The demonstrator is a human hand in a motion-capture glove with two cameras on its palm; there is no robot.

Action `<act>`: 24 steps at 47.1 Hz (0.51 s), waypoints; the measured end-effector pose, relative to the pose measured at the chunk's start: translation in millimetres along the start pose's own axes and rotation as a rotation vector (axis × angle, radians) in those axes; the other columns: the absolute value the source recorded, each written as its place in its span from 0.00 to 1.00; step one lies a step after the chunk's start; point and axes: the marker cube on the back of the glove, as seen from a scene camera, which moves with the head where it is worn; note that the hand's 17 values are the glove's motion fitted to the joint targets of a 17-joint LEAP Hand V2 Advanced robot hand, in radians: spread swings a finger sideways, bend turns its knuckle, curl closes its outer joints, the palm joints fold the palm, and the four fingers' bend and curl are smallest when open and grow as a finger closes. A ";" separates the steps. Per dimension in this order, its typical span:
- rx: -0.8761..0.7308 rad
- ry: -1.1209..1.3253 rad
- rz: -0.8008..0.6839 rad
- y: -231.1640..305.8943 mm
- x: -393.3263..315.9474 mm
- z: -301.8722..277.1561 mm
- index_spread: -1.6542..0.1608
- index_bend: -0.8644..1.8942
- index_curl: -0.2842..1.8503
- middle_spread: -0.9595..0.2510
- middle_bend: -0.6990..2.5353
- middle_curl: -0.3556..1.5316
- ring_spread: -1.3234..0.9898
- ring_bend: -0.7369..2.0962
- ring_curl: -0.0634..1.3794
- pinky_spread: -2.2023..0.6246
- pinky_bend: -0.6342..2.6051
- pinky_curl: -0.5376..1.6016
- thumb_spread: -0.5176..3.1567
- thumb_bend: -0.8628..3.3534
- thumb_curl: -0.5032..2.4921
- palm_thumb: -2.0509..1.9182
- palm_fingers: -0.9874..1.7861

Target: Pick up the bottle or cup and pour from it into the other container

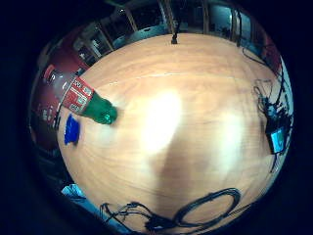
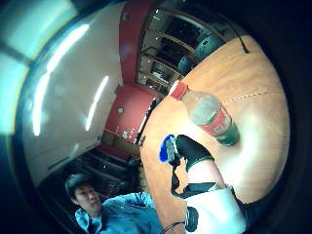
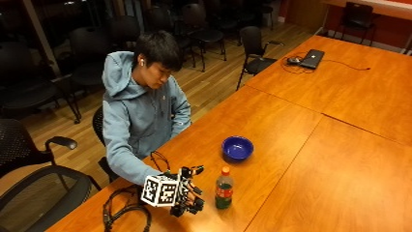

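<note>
Two containers stood on the wooden table (image 3: 334,159) as I watched from my station: a green bottle (image 3: 223,192) with a red label and an orange-red cap, upright, and a blue bowl (image 3: 237,147) near it, farther along the table from the bottle and closer to the seated person's (image 3: 145,106) side. I saw the gloved right hand (image 3: 188,193) hovering just beside the bottle, on the side away from the bowl, palm turned toward it. Its fingers (image 3: 195,170) looked spread and fairly straight, gripping nothing; I could see a gap between them and the bottle. From the thumb-side palm view, one black-gloved finger (image 2: 191,149) stuck out toward the bottle (image 2: 210,115), with the bowl (image 2: 167,148) just past it. The little-finger-side view showed the bottle (image 1: 89,103) and bowl (image 1: 72,129) close together on the tabletop (image 1: 195,122). Black cables (image 3: 125,210) lay coiled near the hand.
</note>
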 end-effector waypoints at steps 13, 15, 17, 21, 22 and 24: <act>0.014 -0.122 0.064 -3.0 12.2 4.6 0.77 0.36 0.21 0.91 0.29 0.37 0.63 0.45 0.25 0.85 0.42 0.39 0.40 0.20 0.30 0.67 0.38; 0.016 -0.134 0.067 -3.1 13.6 6.0 0.77 0.36 0.21 0.91 0.29 0.37 0.63 0.45 0.25 0.85 0.42 0.39 0.40 0.20 0.30 0.67 0.38; 0.016 -0.138 0.069 -3.9 14.4 7.3 0.77 0.36 0.21 0.91 0.29 0.37 0.63 0.46 0.25 0.85 0.42 0.39 0.40 0.20 0.30 0.67 0.39; 0.009 -0.141 0.067 -4.3 14.5 12.3 0.77 0.36 0.21 0.91 0.29 0.37 0.63 0.46 0.25 0.85 0.42 0.39 0.40 0.20 0.30 0.67 0.39; 0.008 -0.144 0.066 -3.9 14.1 14.5 0.77 0.36 0.21 0.91 0.29 0.37 0.63 0.46 0.25 0.85 0.42 0.39 0.40 0.20 0.30 0.67 0.39; 0.004 -0.149 0.064 -4.0 13.0 18.5 0.77 0.36 0.22 0.91 0.29 0.37 0.63 0.45 0.25 0.85 0.42 0.39 0.40 0.20 0.30 0.67 0.39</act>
